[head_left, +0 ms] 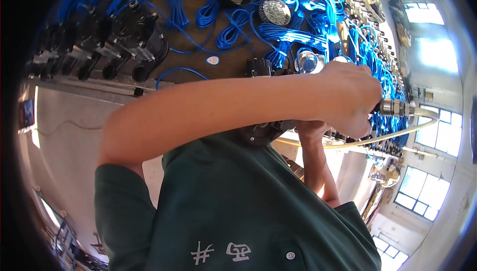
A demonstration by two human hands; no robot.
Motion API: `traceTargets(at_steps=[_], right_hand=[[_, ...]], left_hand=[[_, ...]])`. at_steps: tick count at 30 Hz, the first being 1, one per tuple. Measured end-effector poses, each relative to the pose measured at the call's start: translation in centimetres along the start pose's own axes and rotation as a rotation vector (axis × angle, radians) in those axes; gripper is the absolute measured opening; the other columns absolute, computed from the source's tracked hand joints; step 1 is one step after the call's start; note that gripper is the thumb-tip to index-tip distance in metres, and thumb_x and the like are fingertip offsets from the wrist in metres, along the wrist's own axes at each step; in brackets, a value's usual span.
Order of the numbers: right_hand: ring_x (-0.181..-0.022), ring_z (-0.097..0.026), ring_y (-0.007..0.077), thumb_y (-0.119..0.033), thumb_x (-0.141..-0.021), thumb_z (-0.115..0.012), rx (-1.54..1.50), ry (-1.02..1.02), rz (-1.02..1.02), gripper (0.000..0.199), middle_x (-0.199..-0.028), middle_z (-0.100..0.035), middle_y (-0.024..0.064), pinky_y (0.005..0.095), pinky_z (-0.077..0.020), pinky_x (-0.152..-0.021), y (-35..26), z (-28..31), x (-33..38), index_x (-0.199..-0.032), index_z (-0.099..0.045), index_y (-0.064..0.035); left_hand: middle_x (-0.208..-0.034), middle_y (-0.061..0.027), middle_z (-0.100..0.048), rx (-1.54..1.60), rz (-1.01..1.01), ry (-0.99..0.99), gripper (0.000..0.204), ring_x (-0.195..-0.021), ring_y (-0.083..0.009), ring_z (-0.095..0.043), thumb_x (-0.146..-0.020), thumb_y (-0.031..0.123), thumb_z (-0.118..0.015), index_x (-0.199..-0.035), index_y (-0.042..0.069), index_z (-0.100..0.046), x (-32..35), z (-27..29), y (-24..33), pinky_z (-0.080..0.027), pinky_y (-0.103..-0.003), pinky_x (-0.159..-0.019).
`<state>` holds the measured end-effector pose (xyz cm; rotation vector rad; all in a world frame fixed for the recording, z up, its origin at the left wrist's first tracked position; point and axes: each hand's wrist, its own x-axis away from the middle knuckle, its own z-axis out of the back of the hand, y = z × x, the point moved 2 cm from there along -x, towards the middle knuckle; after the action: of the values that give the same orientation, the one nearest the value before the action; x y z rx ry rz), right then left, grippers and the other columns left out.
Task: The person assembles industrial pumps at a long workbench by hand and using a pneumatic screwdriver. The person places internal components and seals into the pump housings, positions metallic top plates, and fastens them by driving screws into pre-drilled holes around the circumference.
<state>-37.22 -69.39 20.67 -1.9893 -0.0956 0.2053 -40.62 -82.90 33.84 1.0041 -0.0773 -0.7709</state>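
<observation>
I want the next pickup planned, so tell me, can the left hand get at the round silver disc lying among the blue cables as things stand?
Probably not right away. The left hand is closed around a metal hose fitting, so it is occupied. The silver disc lies uncovered on the blue cables further up the board, with nothing over it.

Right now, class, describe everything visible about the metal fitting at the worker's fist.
The metal fitting is a short silvery connector with ringed, nut-like sections, lying roughly level. It sticks out of the left hand, which is closed around its inner end. A pale yellowish hose leaves its outer end and curves back below. Blue cables lie behind.
</observation>
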Motion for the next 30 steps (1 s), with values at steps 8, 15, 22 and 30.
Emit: traceTargets(at_steps=[8, 15, 22, 30], right_hand=[[-0.072, -0.056, 0.0178, -0.006, -0.070, -0.055, 0.038, -0.038, 0.002, 0.034, -0.084, -0.057, 0.0098, 0.0273, -0.0460, -0.069, -0.1, -0.5, -0.8, -0.103, -0.054, 0.0020], [-0.070, -0.055, 0.0172, -0.003, -0.069, -0.054, 0.047, -0.045, 0.013, 0.034, -0.083, -0.056, 0.0098, 0.0268, -0.0460, -0.067, -0.3, -0.6, -1.1, -0.103, -0.053, 0.0020], [-0.068, -0.054, 0.0167, 0.000, -0.068, -0.052, 0.049, -0.046, 0.028, 0.035, -0.082, -0.056, 0.0097, 0.0263, -0.0459, -0.065, -0.3, -1.0, -1.2, -0.103, -0.052, 0.0020], [-0.066, -0.054, 0.0160, 0.003, -0.068, -0.051, 0.012, -0.034, 0.033, 0.035, -0.081, -0.055, 0.0096, 0.0257, -0.0459, -0.063, -0.2, -0.9, -1.5, -0.103, -0.051, 0.0019]], left_hand=[[-0.095, -0.0155, -0.055, -0.004, -0.031, 0.059, 0.024, -0.090, -0.0320, -0.059, -0.069, 0.026, -0.065, -0.081, 0.005, -0.062, 0.6, -0.1, -0.5, -0.049, -0.043, -0.073], [-0.093, -0.0146, -0.052, 0.017, -0.045, 0.049, 0.023, -0.090, -0.0314, -0.057, -0.069, 0.025, -0.066, -0.080, 0.005, -0.059, 0.6, -0.2, -0.4, -0.047, -0.042, -0.073], [-0.092, -0.0139, -0.052, 0.021, -0.070, 0.062, 0.024, -0.092, -0.0305, -0.056, -0.069, 0.024, -0.065, -0.082, 0.005, -0.059, 0.7, -0.3, -0.1, -0.047, -0.043, -0.072], [-0.101, -0.0182, -0.045, 0.069, -0.215, 0.045, 0.043, -0.093, -0.0338, -0.053, -0.075, 0.032, -0.074, -0.090, -0.003, -0.053, 1.2, 0.3, -0.6, -0.044, -0.043, -0.077]])
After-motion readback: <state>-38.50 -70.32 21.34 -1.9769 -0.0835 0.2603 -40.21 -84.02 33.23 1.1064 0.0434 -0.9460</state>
